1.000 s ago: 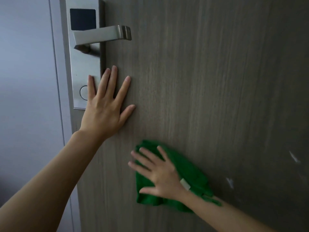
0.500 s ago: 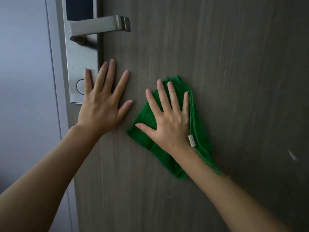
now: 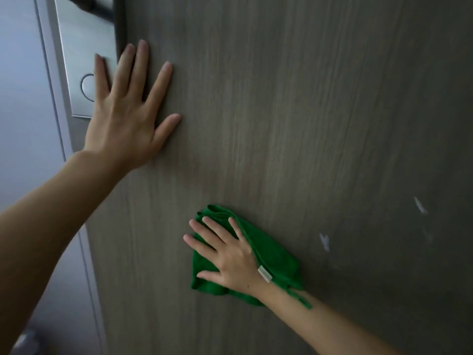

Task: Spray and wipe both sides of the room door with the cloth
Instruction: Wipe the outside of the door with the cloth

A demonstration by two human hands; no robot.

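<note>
My right hand (image 3: 230, 260) lies flat with fingers spread, pressing the green cloth (image 3: 271, 262) against the door (image 3: 294, 111). The cloth is bunched, its long axis slanting down to the right. White spray flecks (image 3: 324, 242) sit just right of it, nearer this hand. My left hand (image 3: 125, 119) braces flat beside the lock plate (image 3: 82, 47).

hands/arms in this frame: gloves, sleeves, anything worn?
Nothing worn that the head view shows. Both the left hand and the right hand are bare, with no gloves, rings or watch visible. Both forearms are bare as far as the frame edge, with no sleeve in view. Nails are short and unpainted. The small white tab at the right wrist looks like the cloth's label.
</note>
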